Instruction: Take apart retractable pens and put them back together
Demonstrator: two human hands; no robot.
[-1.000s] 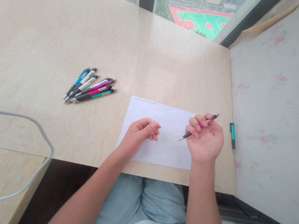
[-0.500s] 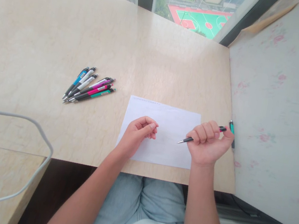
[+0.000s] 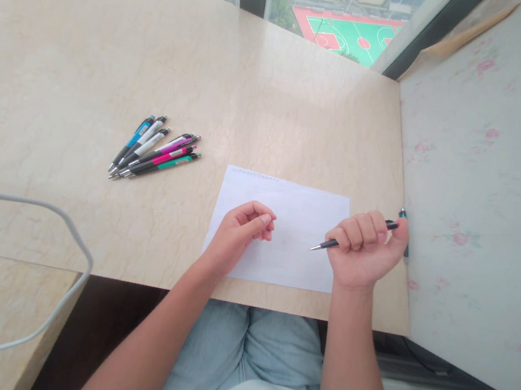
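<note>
My right hand (image 3: pixel 365 250) is wrapped around a retractable ballpoint pen (image 3: pixel 330 244), above the right side of a white sheet of paper (image 3: pixel 290 254). The pen's metal tip points left, and my thumb is at its black rear end; the fingers cover most of the barrel. My left hand (image 3: pixel 245 227) rests over the left part of the sheet, fingers curled and thumb against them, with nothing visible in it. A line of faint small writing runs along the paper's top left edge.
Several pens (image 3: pixel 154 151) with blue, white, purple, pink and green barrels lie in a loose fan on the tabletop (image 3: pixel 112 61), left of the paper. A green pen (image 3: pixel 403 213) lies against the flowered wall panel, partly behind my right hand. A white cable (image 3: pixel 80 244) loops at the lower left.
My right thumb has shifted slightly at the rear end of the pen and now hides more of the green pen behind it. My left hand stays where it was.
</note>
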